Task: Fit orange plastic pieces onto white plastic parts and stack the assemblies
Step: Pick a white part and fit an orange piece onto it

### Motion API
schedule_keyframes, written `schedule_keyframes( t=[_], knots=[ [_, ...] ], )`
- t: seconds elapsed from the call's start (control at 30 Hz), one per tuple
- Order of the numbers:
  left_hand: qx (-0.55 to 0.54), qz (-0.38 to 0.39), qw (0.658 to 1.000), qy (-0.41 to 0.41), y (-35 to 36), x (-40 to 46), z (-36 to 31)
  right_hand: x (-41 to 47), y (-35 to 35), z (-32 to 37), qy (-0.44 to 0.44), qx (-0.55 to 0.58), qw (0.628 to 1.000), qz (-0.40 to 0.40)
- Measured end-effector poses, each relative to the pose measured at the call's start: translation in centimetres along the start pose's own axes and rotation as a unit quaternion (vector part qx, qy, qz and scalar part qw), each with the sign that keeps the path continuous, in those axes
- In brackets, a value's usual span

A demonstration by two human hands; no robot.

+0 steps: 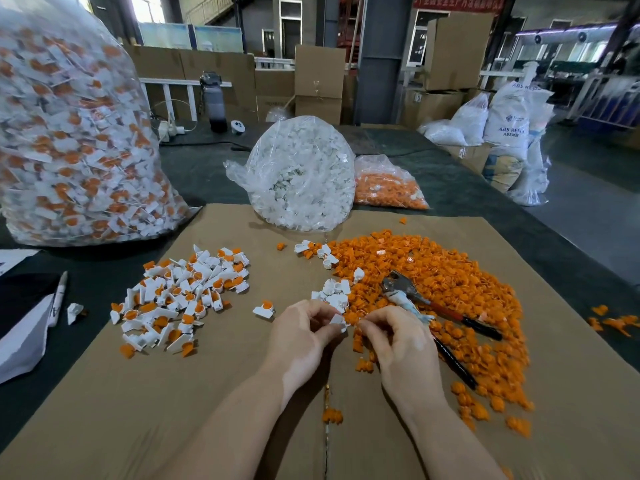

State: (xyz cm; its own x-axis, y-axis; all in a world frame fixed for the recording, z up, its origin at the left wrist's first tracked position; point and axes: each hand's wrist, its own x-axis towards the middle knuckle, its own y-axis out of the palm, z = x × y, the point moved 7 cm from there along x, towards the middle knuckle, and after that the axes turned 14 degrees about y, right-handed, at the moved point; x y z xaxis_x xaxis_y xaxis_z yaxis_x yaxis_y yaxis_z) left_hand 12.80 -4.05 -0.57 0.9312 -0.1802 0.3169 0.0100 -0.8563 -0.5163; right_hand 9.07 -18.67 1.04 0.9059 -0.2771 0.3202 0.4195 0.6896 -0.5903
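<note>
My left hand [304, 336] pinches a small white plastic part [337, 320] just above the cardboard sheet [173, 410]. My right hand [394, 336] meets it from the right, fingers curled at the part's edge, where an orange piece [350, 318] shows. What the right fingers hold is hidden. A wide heap of loose orange pieces [450, 282] lies to the right. A few bare white parts [334, 291] sit just beyond my hands. A pile of finished white-and-orange assemblies [183, 292] lies to the left, with one single assembly [264, 308] apart from it.
Pliers with red-black handles [433, 306] lie on the orange heap. Behind stand a bag of white parts [304, 174], a bag of orange pieces [388, 188] and a big bag of assemblies [69, 140]. A marker [59, 296] lies far left.
</note>
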Motion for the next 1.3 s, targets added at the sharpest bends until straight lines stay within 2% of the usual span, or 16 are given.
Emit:
schedule_keyframes(
  t=[0.17,0.6,0.73,0.93,1.3],
  knots=[
    [-0.070,-0.041,0.997,-0.016,0.1,-0.3,-0.1,-0.1,0.4,0.1,-0.021,-0.043,0.999,0.002],
    [-0.053,0.004,0.998,0.032,1.0,-1.0,-0.9,-0.2,0.8,0.2,-0.031,-0.049,0.998,0.009],
    [-0.103,-0.017,0.995,0.002,0.8,-0.8,-0.3,0.0,0.8,-0.1,-0.014,-0.002,0.999,0.039],
    [-0.184,-0.024,0.982,-0.016,0.7,-0.9,-0.3,-0.2,0.0,0.9,-0.049,0.012,0.999,0.022],
    [-0.172,-0.015,0.985,0.004,0.6,-0.9,-0.2,-0.4,0.2,1.4,-0.079,-0.012,0.996,0.027]
  ],
)
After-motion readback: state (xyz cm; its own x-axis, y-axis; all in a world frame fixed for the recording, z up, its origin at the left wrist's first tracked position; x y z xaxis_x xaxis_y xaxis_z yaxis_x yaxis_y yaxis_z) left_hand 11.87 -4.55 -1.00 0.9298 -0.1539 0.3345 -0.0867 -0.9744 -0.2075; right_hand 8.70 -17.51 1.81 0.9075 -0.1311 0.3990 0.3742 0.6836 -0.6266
